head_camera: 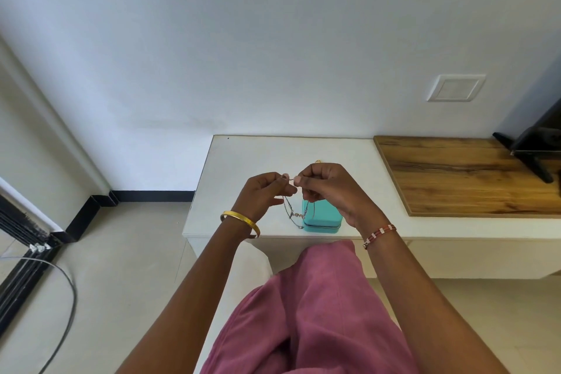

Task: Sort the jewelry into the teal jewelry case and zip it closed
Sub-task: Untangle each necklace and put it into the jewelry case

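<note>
A: Teal jewelry case (322,221) — sitting on the white bench (243,161), near the front edge, at about six o'clock from the two raised hands. Looks shut from here, zip line running round the lower side; hard to say whether fully zipped.

B: And the jewelry?

A: Thin necklace (294,213) with a small script pendant, dangling in front of the case's left edge. Held up at twelve o'clock of the loop by both hands. Left hand (263,195): fingers curled, thumb and forefinger pinching the chain's end. Right hand (326,188): same, fingers (299,181) pressed together on the other end, tips nearly touching the left's.

B: Step in hand, then?

A: Probably working the clasp, or straightening the chain before stowing. Too small to tell which.

B: Anything else on the bench?

A: Something small and gold just past the right hand at twelve o'clock, mostly hidden. Wooden board (455,173) off at three o'clock.

B: Next move?

A: Likely needs one hand freed to open the case, the other keeping hold of the chain. Then lowering the chain in slowly, pendant first, to avoid a tangle. Zipping comes last.
</note>
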Available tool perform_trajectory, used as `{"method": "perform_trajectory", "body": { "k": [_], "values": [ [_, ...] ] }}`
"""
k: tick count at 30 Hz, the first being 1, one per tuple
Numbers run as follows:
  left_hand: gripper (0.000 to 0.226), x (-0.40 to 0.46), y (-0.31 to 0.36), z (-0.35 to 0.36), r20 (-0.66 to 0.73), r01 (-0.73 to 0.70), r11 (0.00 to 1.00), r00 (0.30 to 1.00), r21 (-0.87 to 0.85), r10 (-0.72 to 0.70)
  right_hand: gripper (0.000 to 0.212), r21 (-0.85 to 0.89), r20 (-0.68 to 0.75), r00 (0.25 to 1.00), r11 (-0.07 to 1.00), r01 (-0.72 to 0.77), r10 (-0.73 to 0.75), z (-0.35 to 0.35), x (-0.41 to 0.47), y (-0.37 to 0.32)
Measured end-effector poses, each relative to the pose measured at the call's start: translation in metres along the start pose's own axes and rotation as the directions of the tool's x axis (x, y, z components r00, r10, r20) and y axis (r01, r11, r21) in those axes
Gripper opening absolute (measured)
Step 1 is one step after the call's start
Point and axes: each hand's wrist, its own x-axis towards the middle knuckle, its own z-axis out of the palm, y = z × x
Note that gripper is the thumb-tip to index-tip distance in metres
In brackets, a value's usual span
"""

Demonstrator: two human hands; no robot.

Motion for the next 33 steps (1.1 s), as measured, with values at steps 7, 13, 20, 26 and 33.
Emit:
{"method": "perform_trajectory", "body": {
  "k": [7,13,20,26,33],
  "values": [
    [0.052,0.004,0.005,-0.014,0.049,0.152,0.701,0.985,-0.697,-0.165,0.022,0.389,0.031,0.997,0.918,-0.071,0.064,-0.001,0.0,0.016],
    [0.039,0.002,0.004,-0.01,0.094,0.185,0.551,0.977,-0.814,-0.19,0.027,0.57,0.086,0.994,0.815,-0.107,0.07,0.007,0.0,0.025],
    [0.027,0.001,-0.005,-0.008,0.115,0.176,0.817,0.984,-0.55,-0.134,0.016,0.637,0.151,0.988,0.762,-0.117,0.026,0.004,-0.001,0.02],
    [0.027,0.004,-0.012,-0.003,0.098,0.096,0.955,0.993,-0.282,-0.07,0.021,0.666,0.168,0.986,0.736,-0.122,0.011,-0.002,0.002,0.008],
    [0.025,0.01,-0.023,0.005,0.049,0.113,0.935,0.994,-0.337,-0.102,0.024,0.406,0.206,0.97,0.89,-0.208,0.133,-0.013,0.005,0.016]
  ]
}}
